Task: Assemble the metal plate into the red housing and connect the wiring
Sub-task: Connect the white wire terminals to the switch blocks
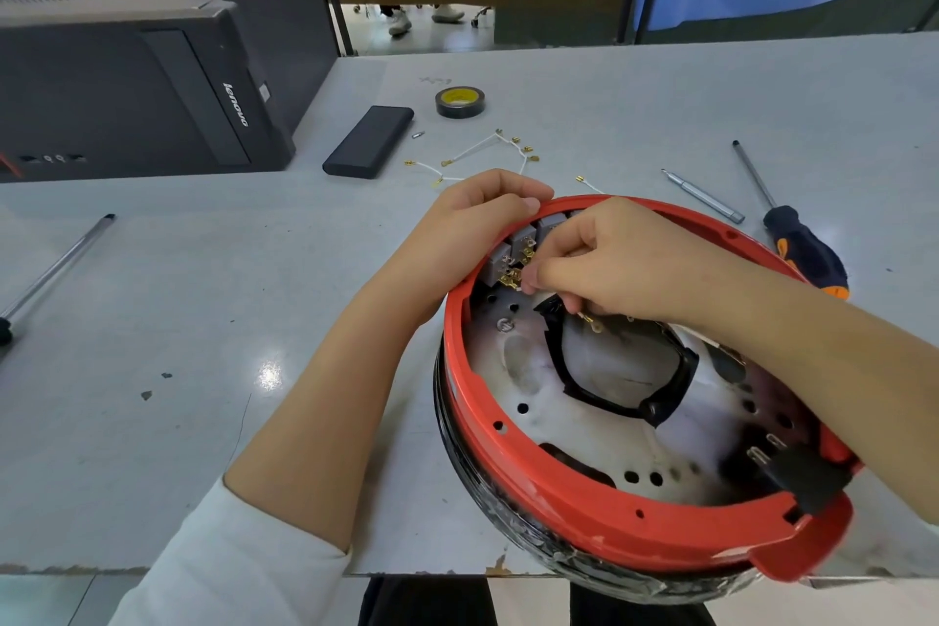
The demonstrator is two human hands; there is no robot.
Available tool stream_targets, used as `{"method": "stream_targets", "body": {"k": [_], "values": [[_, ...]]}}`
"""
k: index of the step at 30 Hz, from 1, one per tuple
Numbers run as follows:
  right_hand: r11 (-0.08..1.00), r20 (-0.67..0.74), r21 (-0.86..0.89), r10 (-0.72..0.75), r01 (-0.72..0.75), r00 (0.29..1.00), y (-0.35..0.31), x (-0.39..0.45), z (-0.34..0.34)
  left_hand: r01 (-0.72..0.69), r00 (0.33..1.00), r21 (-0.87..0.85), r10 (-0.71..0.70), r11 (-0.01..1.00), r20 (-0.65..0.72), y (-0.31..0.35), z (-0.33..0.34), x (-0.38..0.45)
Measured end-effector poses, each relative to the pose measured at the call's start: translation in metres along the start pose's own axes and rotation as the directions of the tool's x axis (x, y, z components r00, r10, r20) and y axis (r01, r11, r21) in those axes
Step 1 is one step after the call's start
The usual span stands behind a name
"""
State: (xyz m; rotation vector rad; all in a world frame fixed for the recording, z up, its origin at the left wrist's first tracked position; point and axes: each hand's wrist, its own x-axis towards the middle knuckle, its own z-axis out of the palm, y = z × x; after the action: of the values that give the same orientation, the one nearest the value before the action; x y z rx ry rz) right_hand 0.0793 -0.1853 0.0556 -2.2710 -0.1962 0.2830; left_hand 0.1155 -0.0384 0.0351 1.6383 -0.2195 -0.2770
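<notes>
Our left hand (488,208) grips the red housing (584,519) rim; our right hand (604,264) pinches a wire terminal (592,322) over the metal plate (584,432).

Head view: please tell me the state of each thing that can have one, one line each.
Red housing: open side up, tilted, overhanging the table edge.
Metal plate: seated inside the housing.
Left hand: grips the housing rim.
Right hand: pinches a wire terminal at the grey switches.
Loose wires: lying unconnected on the table.
Tape roll: flat, untouched.
Screwdriver: lying unused.
</notes>
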Motion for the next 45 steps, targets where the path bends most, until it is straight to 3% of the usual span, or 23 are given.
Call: {"method": "stream_targets", "body": {"k": [4, 10, 15, 19, 26, 30, 40, 45], "values": [[1.0, 0.004, -0.016, 0.005, -0.005, 1.0, 0.001, 0.002, 0.001, -0.003, 1.0, 0.018, 0.003, 1.0, -0.004, 0.001, 0.001, -0.001], [0.977, -0.022, -0.122, -0.181, 0.177, 0.983, 0.002, -0.002, 0.004, 0.006, 1.0, 0.023, -0.006, 1.0, -0.012, 0.003, 0.003, -0.003], [0.947, -0.059, -0.244, -0.228, 0.207, 0.972, 0.002, -0.002, 0.005, 0.013, 1.0, 0.018, -0.013, 1.0, -0.014, 0.003, 0.002, -0.003], [0.948, -0.054, -0.265, -0.197, 0.176, 0.979, 0.005, -0.003, 0.003, 0.007, 1.0, 0.036, -0.007, 0.999, -0.012, 0.003, 0.001, -0.003], [0.989, -0.033, -0.113, -0.102, 0.097, 0.994, 0.005, 0.003, 0.001, -0.001, 1.0, 0.052, 0.001, 0.999, -0.004, 0.003, 0.001, -0.004], [0.989, -0.019, -0.112, -0.096, 0.093, 0.995, 0.004, 0.004, 0.003, -0.006, 1.0, 0.076, 0.007, 0.997, -0.013, 0.004, 0.002, -0.005], [0.871, -0.03, -0.389, -0.338, 0.3, 0.941, 0.008, -0.003, 0.006, -0.013, 1.0, 0.081, 0.013, 0.997, 0.0, 0.003, 0.0, -0.004], [0.775, -0.081, -0.547, -0.426, 0.317, 0.901, 0.009, -0.006, 0.006, -0.013, 1.0, 0.101, 0.013, 0.995, 0.004, 0.004, 0.001, -0.005]]}}
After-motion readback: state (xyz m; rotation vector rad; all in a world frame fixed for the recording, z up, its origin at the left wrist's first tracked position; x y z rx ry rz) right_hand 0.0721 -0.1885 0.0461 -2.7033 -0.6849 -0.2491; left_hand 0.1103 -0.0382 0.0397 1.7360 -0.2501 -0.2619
